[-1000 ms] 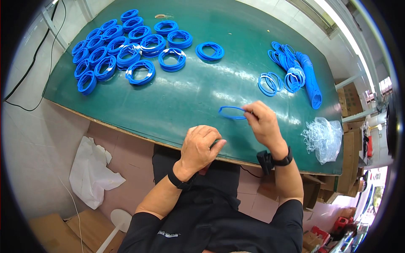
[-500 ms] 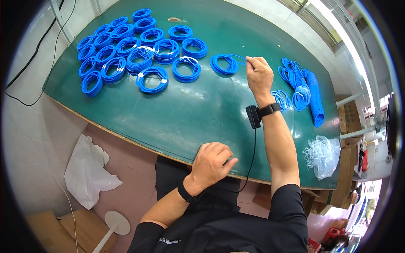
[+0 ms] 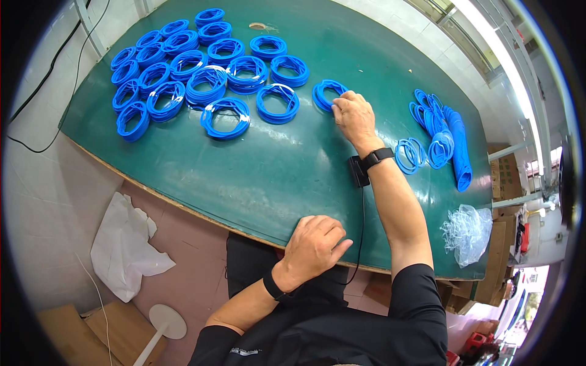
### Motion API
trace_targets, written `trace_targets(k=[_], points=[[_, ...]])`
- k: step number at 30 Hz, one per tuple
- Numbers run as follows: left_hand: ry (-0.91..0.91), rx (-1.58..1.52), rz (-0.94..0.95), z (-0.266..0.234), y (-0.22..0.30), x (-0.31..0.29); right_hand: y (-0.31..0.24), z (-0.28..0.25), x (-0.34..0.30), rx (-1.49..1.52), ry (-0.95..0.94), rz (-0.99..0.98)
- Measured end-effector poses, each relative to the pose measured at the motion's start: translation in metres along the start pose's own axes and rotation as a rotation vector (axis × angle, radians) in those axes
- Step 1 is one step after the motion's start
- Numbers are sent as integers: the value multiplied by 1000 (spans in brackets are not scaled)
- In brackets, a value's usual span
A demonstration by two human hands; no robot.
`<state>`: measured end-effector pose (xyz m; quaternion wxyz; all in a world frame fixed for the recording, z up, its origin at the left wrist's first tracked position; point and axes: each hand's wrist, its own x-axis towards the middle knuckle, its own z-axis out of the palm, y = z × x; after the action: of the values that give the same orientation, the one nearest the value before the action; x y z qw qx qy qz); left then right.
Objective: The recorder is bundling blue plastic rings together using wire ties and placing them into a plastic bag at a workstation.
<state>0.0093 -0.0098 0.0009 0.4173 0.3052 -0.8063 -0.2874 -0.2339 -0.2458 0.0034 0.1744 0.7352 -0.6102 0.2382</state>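
My right hand (image 3: pixel 355 119) reaches over the green table (image 3: pixel 268 165) to a coil of thin blue cable or tubing (image 3: pixel 319 99). Its fingers are pinched together at the coil's right edge, and they cover that part. The coil lies flat on the tabletop. By the near table edge rests my left hand (image 3: pixel 312 246), holding nothing, with its fingers loosely bent and the thumb apart. A black strap with a small black box (image 3: pixel 359 171) and a cord is on my right wrist; another black band (image 3: pixel 272 285) circles the left one.
Several similar blue coils (image 3: pixel 278 116) crowd the left and back of the table. At the right lie looser blue loops (image 3: pixel 410 156), a bundle (image 3: pixel 441 149) and a long blue roll (image 3: pixel 459 146). A clear plastic bag (image 3: pixel 469 235) sits at the right edge.
My right hand has moved left, from the coil's loose strand to its right edge. The strand no longer stretches out to the right. My left hand stays by the table edge.
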Motion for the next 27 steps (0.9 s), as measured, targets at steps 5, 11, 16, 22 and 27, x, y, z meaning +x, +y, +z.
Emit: trace_targets(k=[5,11,16,22,27], points=[[-16,0,-13,1,-1,-1,-3,-5,0,-9,-153,57],[-33,2,-6,0,0,3,-3,-5,1,-33,-194,121],[-23,22,-5,1,0,2,-7,-22,-14,97,-44,131],[-28,42,12,3,1,1,40,-82,-79,106,-3,213],[-17,64,10,5,2,3,114,-115,-145,-31,-56,569]])
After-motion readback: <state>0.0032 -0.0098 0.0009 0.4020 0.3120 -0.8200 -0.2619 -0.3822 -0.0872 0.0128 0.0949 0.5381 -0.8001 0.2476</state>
